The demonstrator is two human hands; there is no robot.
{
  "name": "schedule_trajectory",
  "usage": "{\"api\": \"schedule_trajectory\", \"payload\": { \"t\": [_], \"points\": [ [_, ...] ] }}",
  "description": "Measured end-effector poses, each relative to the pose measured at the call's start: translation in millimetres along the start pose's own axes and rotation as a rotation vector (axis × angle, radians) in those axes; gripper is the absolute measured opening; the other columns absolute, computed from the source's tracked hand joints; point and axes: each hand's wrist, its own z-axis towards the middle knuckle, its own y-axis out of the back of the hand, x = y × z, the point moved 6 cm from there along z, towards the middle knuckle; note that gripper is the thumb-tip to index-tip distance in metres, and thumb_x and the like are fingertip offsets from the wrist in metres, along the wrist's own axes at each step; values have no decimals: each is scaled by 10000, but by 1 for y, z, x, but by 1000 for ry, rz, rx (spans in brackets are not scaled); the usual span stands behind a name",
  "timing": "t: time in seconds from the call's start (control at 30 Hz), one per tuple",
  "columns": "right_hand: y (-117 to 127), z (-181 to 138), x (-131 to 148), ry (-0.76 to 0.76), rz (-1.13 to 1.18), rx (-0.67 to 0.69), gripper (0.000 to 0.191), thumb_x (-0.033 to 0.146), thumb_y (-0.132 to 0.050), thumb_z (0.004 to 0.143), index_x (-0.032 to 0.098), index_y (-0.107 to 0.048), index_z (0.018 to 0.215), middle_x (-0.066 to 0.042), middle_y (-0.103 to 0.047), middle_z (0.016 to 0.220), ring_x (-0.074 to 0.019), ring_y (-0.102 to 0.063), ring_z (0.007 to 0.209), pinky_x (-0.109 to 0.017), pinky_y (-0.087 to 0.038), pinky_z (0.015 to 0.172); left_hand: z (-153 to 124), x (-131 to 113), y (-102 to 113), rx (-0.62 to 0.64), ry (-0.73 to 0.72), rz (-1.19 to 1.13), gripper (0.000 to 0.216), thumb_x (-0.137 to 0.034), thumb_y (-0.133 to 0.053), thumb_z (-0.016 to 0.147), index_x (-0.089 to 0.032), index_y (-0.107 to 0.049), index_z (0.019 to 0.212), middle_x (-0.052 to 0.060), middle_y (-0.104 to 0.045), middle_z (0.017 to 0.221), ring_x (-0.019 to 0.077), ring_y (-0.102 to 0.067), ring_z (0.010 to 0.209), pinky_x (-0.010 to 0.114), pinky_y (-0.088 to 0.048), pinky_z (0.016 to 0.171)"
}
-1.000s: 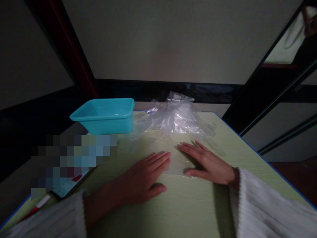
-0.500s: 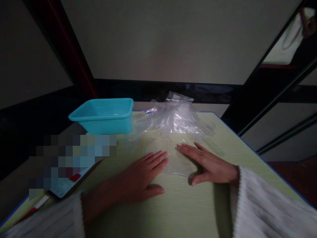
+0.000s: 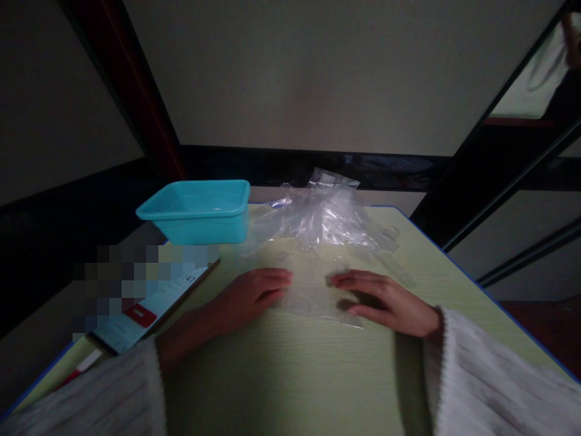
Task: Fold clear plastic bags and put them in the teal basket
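A thin clear plastic bag (image 3: 313, 297) lies flat on the table between my hands. My left hand (image 3: 252, 300) is at the bag's left edge, fingers stretched out together and pointing right, the thumb just below them. On the right side of the bag, my right hand (image 3: 388, 301) hovers low with its fingers extended and its thumb apart. Whether its fingertips touch the film is unclear. Just beyond the flat bag sits a crumpled heap of clear plastic bags (image 3: 333, 212).
A turquoise plastic basket (image 3: 204, 230) stands at the back left of the pale table (image 3: 308, 381). Along the left side lies a phone (image 3: 167, 303), partly blurred out, with a red-and-white pen (image 3: 88, 361) near it. A wall panel (image 3: 295, 79) rises behind the table.
Both hands have gone from lying flatter on the bag to a more sideways pose. My left hand drew back slightly to the left edge. The view shifted a little.
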Motion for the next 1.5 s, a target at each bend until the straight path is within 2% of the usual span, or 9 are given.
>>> {"api": "schedule_trajectory", "payload": {
  "t": [0.23, 0.43, 0.57, 0.73, 0.8, 0.9, 1.03, 1.17, 1.5],
  "points": [
    [-3, 0, -3, 14, -77, 50, 425, 403, -504, 872, 144, -515, 1209, -120, -585, 1220, -217, -533, 1135, -439, -380, 1008, -3, 4, -1, 129, -40, 214, 357, -291, -460, 907, -156, -503, 1235, 104, -448, 1367, 190, -384, 1275, 358, -276, 1059],
    [-2, 1, 0, 10, -92, 84, 502, 422, -572, 822, 124, -506, 1220, -140, -575, 1227, -229, -538, 1121, -414, -430, 955, -7, 7, -3, 200, -22, 204, 511, -437, -458, 887, -191, -396, 1330, 124, -355, 1423, 229, -299, 1323, 419, -207, 1076],
    [-2, 0, -1, 13, -108, 91, 567, 451, -612, 780, 151, -492, 1246, -141, -559, 1250, -241, -522, 1148, -439, -386, 994, -9, 11, -1, 223, -11, 166, 666, -519, -521, 818, -225, -310, 1377, 121, -289, 1455, 239, -238, 1347, 424, -167, 1087],
    [-2, -3, 3, 51, -160, 84, 610, 467, -639, 745, 160, -487, 1250, -154, -534, 1275, -259, -505, 1166, -475, -356, 1004, -9, 9, 3, 173, -55, 157, 805, -579, -633, 683, -189, -384, 1341, 133, -363, 1418, 269, -307, 1314, 421, -216, 1073],
    [-1, -4, 11, 99, -201, 67, 537, 433, -616, 769, 154, -510, 1215, -151, -552, 1253, -251, -520, 1147, -459, -360, 1002, -8, 4, 4, 143, -89, 154, 787, -574, -649, 667, -161, -439, 1303, 134, -441, 1365, 268, -374, 1269, 398, -272, 1052],
    [-2, -4, 26, 164, -252, 63, 391, 334, -559, 808, 134, -549, 1144, -130, -643, 1085, -227, -596, 1004, -419, -410, 952, -8, -4, 2, 127, -133, 183, 733, -543, -661, 681, -132, -483, 1261, 132, -537, 1269, 260, -458, 1187, 368, -343, 1007],
    [-5, -2, 36, 190, -315, 77, 280, 231, -475, 828, 115, -587, 1057, -123, -663, 938, -228, -607, 862, -394, -473, 827, -7, -15, 1, 116, -176, 284, 519, -439, -627, 775, -120, -539, 1175, 116, -607, 1165, 241, -529, 1091, 369, -351, 996],
    [-8, -2, 38, 187, -356, 112, 270, 169, -416, 826, 112, -600, 1015, -121, -649, 895, -229, -585, 817, -392, -469, 784, -7, -24, 0, 92, -208, 365, 341, -346, -581, 820, -116, -581, 1072, 107, -633, 1104, 231, -564, 1015, 379, -347, 995],
    [-10, -1, 39, 198, -358, 73, 274, 96, -371, 823, 114, -600, 972, -113, -628, 889, -216, -547, 809, -365, -455, 763, -8, -26, -5, -63, -231, 410, 252, -267, -575, 792, -129, -586, 1004, 94, -650, 1012, 229, -577, 924, 370, -425, 884]
  ]
}}
